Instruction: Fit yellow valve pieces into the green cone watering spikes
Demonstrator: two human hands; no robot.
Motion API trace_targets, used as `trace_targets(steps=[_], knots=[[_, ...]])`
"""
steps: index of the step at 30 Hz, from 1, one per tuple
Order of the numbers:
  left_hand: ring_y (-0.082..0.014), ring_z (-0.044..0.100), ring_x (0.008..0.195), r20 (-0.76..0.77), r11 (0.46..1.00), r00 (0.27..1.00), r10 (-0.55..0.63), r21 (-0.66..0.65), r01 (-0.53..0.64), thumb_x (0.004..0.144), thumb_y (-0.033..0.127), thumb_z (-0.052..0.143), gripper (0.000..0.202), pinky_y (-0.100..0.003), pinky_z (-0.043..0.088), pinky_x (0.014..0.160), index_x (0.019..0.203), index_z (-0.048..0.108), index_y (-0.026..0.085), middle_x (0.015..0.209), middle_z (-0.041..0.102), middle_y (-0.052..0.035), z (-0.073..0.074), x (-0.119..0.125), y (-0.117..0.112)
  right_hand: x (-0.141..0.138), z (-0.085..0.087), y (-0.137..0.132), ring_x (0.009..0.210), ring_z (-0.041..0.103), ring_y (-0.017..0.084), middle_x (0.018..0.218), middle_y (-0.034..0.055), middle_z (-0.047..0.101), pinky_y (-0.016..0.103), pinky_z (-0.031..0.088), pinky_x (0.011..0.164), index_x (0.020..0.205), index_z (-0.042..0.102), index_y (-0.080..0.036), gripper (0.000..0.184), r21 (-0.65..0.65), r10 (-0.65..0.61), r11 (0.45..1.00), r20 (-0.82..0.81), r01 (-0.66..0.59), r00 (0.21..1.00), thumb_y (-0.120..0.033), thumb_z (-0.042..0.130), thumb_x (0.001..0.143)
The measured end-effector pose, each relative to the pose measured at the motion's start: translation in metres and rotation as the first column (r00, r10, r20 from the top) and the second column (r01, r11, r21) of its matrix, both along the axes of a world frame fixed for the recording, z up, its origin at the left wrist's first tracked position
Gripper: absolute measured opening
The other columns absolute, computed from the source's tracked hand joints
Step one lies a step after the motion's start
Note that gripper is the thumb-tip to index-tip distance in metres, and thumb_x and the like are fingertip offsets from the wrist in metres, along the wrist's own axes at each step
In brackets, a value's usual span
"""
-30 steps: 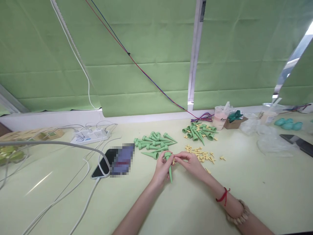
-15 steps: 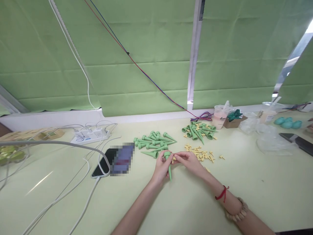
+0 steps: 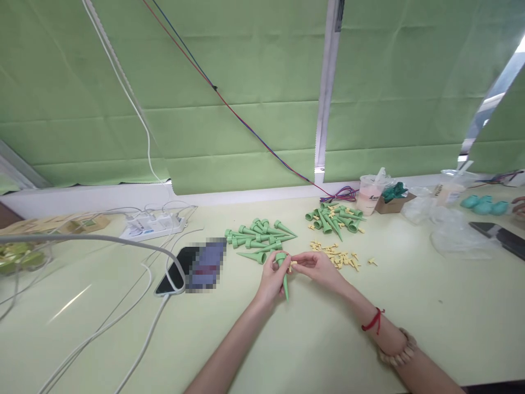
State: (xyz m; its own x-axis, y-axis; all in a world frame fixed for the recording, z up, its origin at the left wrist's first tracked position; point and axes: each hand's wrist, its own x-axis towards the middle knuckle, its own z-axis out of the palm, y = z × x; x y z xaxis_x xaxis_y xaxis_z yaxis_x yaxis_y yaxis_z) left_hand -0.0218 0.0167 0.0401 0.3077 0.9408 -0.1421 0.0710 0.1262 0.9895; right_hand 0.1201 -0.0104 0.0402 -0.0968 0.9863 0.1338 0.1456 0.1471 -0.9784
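Observation:
My left hand (image 3: pixel 271 278) is closed around a green plastic watering spike (image 3: pixel 285 285), its capped end up and its point toward me. At the spike's side, my right hand (image 3: pixel 318 269) pinches a small yellow valve piece (image 3: pixel 292 266) between thumb and fingers. The fingertips of both hands nearly meet there, and whether the piece sits in the spike cannot be made out. Behind my left hand lies a pile of capped green spikes (image 3: pixel 258 236), with a loose uncapped cone (image 3: pixel 255 256) in front. Loose yellow pieces (image 3: pixel 346 260) are scattered beyond my right hand.
Open green cones mixed with yellow pieces (image 3: pixel 333 219) lie at the back. A drink cup (image 3: pixel 368 196), small box (image 3: pixel 391 204) and plastic bags (image 3: pixel 455 235) stand right. Left are a phone (image 3: pixel 176 271), power strip (image 3: pixel 153 225) and cables. Another person's hand (image 3: pixel 519 207) shows far right.
The yellow piece at my right fingertips shows a little more beside the spike. Both hands stay nearly in place. Another person's hand at the right edge has shifted slightly.

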Motion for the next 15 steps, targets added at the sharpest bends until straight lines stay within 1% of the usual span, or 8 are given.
trace_targets(steps=[2,3,6,8,10,13,15], knots=[[-0.0016,0.031,0.026,-0.003,1.000,1.000,0.005,-0.006,-0.005,0.069,0.052,0.057,0.042,-0.014,0.023,0.023,0.096,0.050,0.020,0.057,0.049,0.0056,0.0005,0.0001,-0.0008,0.0013,-0.0008,0.0007,0.086,0.063,0.020,0.097,0.0091,0.066,0.033,0.048,0.083,0.100,0.063,-0.014,0.041,-0.005,0.004,1.000,-0.019,-0.004,1.000,-0.037,0.066,0.067],[-0.0015,0.031,0.026,-0.003,1.000,1.000,0.006,-0.007,-0.006,0.069,0.052,0.057,0.042,-0.014,0.023,0.023,0.096,0.050,0.020,0.057,0.049,0.0057,0.0006,0.0001,-0.0011,0.0021,-0.0014,0.0010,0.085,0.064,0.020,0.095,0.0093,0.066,0.034,0.049,0.082,0.101,0.063,-0.014,0.042,-0.016,0.013,1.000,-0.025,-0.013,1.000,-0.038,0.066,0.067],[-0.0012,0.032,0.027,0.005,1.000,1.000,0.003,-0.004,-0.003,0.069,0.052,0.057,0.041,-0.014,0.023,0.024,0.094,0.051,0.020,0.059,0.050,0.0055,0.0009,0.0001,-0.0017,0.0036,-0.0030,0.0008,0.080,0.065,0.020,0.084,0.0092,0.068,0.035,0.050,0.079,0.095,0.065,-0.012,0.038,-0.037,0.030,0.999,0.004,-0.030,1.000,-0.042,0.060,0.072],[-0.0012,0.032,0.027,0.009,1.000,1.000,0.004,-0.011,-0.003,0.069,0.053,0.057,0.042,-0.014,0.023,0.024,0.095,0.051,0.021,0.059,0.049,0.0058,0.0009,0.0000,-0.0015,0.0033,-0.0038,0.0004,0.081,0.064,0.021,0.084,0.0083,0.069,0.035,0.050,0.078,0.097,0.064,-0.014,0.039,-0.025,0.010,1.000,0.034,-0.009,0.999,-0.041,0.062,0.070],[-0.0013,0.033,0.026,0.010,1.000,1.000,0.005,-0.020,-0.005,0.068,0.053,0.058,0.043,-0.014,0.023,0.024,0.095,0.051,0.021,0.058,0.049,0.0060,0.0008,-0.0002,-0.0010,0.0023,-0.0047,0.0002,0.082,0.064,0.021,0.085,0.0079,0.068,0.035,0.050,0.079,0.099,0.064,-0.014,0.040,-0.032,0.008,0.999,0.016,-0.007,1.000,-0.041,0.063,0.069],[-0.0014,0.033,0.026,0.003,1.000,1.000,-0.007,-0.015,0.007,0.067,0.054,0.058,0.044,-0.015,0.023,0.024,0.094,0.051,0.020,0.059,0.051,0.0054,-0.0003,-0.0005,0.0004,0.0024,-0.0054,0.0013,0.076,0.065,0.020,0.081,0.0085,0.069,0.034,0.051,0.074,0.090,0.066,-0.013,0.038,-0.060,0.000,0.998,0.002,0.001,1.000,-0.044,0.060,0.070],[-0.0013,0.033,0.026,0.001,1.000,1.000,-0.005,-0.009,0.005,0.068,0.055,0.057,0.045,-0.015,0.023,0.024,0.094,0.051,0.019,0.060,0.051,0.0049,-0.0011,-0.0009,0.0014,0.0063,-0.0044,0.0028,0.070,0.064,0.020,0.076,0.0083,0.068,0.033,0.052,0.068,0.085,0.067,-0.012,0.036,-0.047,-0.047,0.998,0.065,0.051,0.997,-0.044,0.061,0.068]])
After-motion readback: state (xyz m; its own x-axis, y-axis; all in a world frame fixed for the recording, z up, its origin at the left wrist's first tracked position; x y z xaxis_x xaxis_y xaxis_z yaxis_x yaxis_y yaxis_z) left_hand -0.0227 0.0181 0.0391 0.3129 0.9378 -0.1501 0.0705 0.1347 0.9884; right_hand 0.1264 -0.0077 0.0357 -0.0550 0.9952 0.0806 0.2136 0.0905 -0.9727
